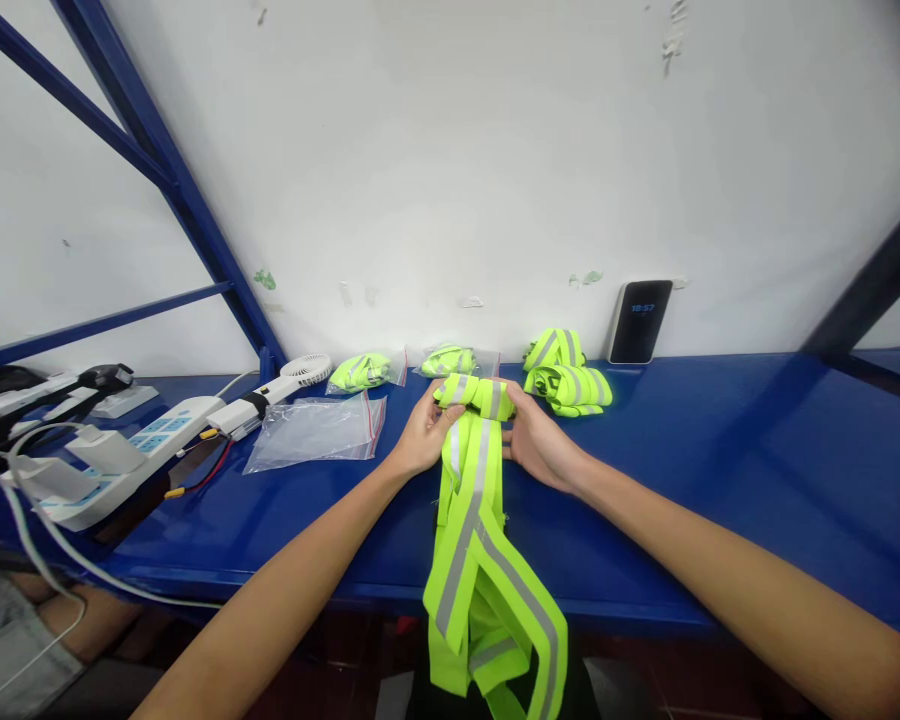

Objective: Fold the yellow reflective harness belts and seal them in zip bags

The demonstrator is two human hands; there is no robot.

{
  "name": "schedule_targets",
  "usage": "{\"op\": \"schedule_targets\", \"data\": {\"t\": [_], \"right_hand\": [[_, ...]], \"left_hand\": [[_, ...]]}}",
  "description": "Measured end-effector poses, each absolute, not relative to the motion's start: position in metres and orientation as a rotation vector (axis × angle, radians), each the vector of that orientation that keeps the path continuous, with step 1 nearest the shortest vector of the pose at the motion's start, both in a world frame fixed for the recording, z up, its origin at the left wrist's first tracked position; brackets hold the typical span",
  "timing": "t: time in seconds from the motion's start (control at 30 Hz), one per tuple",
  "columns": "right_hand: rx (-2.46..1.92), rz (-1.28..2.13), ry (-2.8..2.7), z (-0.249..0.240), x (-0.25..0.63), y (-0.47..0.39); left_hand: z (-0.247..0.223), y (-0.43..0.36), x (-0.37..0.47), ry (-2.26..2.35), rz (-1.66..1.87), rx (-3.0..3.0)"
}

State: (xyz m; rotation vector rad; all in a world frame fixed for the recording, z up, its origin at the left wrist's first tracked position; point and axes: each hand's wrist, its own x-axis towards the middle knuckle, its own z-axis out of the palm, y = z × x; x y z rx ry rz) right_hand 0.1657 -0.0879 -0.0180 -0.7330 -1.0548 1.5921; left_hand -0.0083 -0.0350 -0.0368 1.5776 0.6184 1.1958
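Note:
A neon-yellow reflective strap with grey stripes is between my hands, its upper end gathered into a bundle and its long loops hanging over the front edge of the blue table. My left hand grips the bundle's left end, thumb on top. On the right end, my right hand closes with its thumb on the near side and fingers behind, partly hidden. Beyond my right hand lie two rolled reflective straps. Behind the bundle is a bagged reflective strap, and another bagged strap lies left of it.
Flat clear zip bags lie left of my hands. Farther left are a small white fan, a power strip with plugs, and loose cables. A phone leans against the wall. Blue frame posts stand at both sides.

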Motion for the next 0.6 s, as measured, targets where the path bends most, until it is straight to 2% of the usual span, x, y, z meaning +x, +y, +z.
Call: {"op": "schedule_targets", "data": {"t": [0.3, 0.6], "right_hand": [[-0.730, 1.459, -0.971, -0.018, 0.169, -0.082], [-0.817, 1.261, -1.079, -0.026, 0.174, -0.072]], "left_hand": [[-0.034, -0.032, -0.010, 0.648, 1.223, 1.671], [-0.036, -0.035, -0.012, 0.491, 1.057, 1.475]]}}
